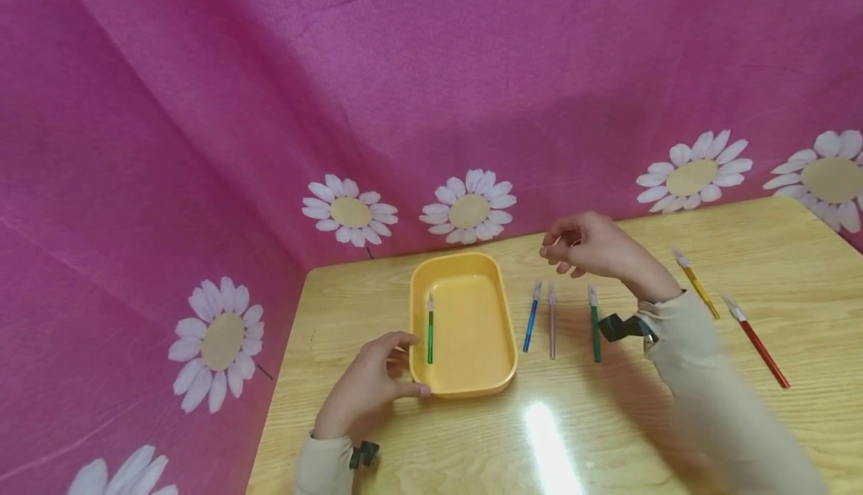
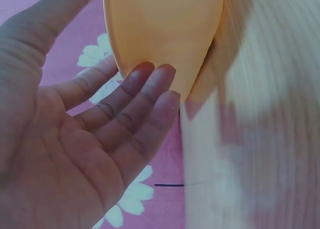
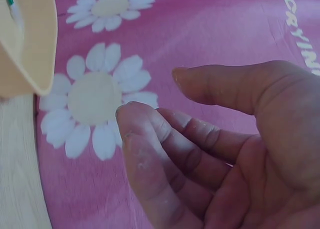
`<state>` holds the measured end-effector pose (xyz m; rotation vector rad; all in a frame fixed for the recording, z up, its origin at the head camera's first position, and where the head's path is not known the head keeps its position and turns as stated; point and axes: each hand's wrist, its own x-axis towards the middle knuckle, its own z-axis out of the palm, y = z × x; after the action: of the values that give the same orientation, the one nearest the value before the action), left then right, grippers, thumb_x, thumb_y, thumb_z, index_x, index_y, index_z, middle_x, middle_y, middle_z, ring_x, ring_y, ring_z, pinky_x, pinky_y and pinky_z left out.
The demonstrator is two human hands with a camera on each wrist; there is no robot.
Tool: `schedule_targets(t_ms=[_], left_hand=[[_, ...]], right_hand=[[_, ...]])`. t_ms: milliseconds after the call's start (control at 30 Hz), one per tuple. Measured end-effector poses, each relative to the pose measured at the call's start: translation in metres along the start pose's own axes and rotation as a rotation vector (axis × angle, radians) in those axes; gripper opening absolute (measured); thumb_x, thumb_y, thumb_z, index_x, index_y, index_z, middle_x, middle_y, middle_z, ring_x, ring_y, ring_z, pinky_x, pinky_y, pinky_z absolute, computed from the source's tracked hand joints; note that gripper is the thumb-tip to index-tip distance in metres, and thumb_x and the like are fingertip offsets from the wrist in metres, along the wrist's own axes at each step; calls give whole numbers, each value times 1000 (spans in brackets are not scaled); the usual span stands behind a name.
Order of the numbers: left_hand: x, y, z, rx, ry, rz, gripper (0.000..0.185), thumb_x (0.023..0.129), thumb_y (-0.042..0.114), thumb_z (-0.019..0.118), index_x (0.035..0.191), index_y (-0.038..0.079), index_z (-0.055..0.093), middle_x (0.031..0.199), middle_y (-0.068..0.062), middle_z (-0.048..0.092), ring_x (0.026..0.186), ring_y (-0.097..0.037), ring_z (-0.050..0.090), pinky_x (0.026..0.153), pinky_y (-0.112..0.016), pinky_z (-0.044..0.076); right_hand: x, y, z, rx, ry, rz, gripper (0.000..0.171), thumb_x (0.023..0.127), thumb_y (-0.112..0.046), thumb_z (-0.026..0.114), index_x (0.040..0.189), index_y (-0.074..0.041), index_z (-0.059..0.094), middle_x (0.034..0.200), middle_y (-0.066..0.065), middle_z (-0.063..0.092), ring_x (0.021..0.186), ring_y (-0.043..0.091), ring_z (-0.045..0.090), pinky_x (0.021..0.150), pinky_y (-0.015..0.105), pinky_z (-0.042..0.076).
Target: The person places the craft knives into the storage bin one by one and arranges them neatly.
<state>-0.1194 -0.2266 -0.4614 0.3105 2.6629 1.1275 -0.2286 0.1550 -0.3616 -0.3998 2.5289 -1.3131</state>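
While left hand [image 1: 367, 394] rests w/ straight fingers against yellow tray [image 1: 495, 375] on counter [image 1: 607, 435], holding nothing, right hand [image 1: 593, 246] hovers loosely curled, empty, above blue [image 1: 531, 317], pink [image 1: 552, 320] & green brush [image 1: 595, 324]; another green brush [image 1: 430, 330] lies in tray.

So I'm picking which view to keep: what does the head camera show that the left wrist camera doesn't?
Only the head view shows the green brush lying in the tray, five more brushes on the table, and the right hand above them, holding nothing. Only the left wrist view shows the left hand's palm and its straight fingers against the tray's outer wall. Both show the left hand at the yellow tray.
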Motion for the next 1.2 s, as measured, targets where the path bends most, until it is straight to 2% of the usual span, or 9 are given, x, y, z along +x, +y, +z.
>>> schedule_targets(t_ms=[233, 367, 633, 833, 1100, 1200], left_hand=[[0, -4, -1, -80, -5, 20, 63, 78, 26, 94, 131, 11, 64, 120, -4, 71, 99, -15, 69, 96, -46, 59], [0, -5, -1, -85, -10, 16, 62, 79, 26, 93, 132, 14, 64, 122, -3, 70, 100, -14, 69, 97, -45, 59], [1, -5, -1, -85, -13, 17, 61, 79, 24, 93, 132, 11, 64, 125, -6, 70, 103, -16, 69, 97, -45, 59], [2, -5, -1, -89, -12, 3, 60, 79, 24, 93, 131, 12, 64, 126, -4, 70, 103, -15, 69, 98, -46, 59], [2, -5, -1, -89, -12, 9, 60, 79, 24, 93, 131, 13, 64, 127, -5, 69, 104, -15, 69, 99, -46, 59], [2, -6, -1, -94, -9, 20, 59, 79, 23, 93, 130, 13, 64, 127, -5, 69, 103, -16, 68, 99, -46, 59]], right_hand=[[-9, 21, -18, -6, 30, 30, 29, 102, -22, 66, 118, 2, 68, 91, 3, 74, 78, 11, 72, 67, 30, 61], [-14, 33, -31, -37, 53, 43, 31, 102, -22, 66, 120, 3, 67, 91, 2, 75, 77, 9, 72, 68, 31, 62], [-23, 61, -60, -102, 95, 86, 35, 103, -25, 65, 122, 5, 64, 89, -1, 74, 76, 4, 71, 66, 28, 61], [-30, 86, -79, -169, 129, 132, 40, 103, -28, 66, 122, 7, 63, 90, 2, 76, 74, 5, 71, 64, 29, 61], [-40, 126, -99, -198, 122, 184, 39, 102, -23, 65, 119, 12, 61, 87, 2, 77, 70, 3, 70, 65, 29, 62], [-44, 138, -103, -204, 114, 216, 41, 102, -24, 65, 119, 13, 60, 87, 2, 77, 73, 7, 71, 66, 32, 63]])
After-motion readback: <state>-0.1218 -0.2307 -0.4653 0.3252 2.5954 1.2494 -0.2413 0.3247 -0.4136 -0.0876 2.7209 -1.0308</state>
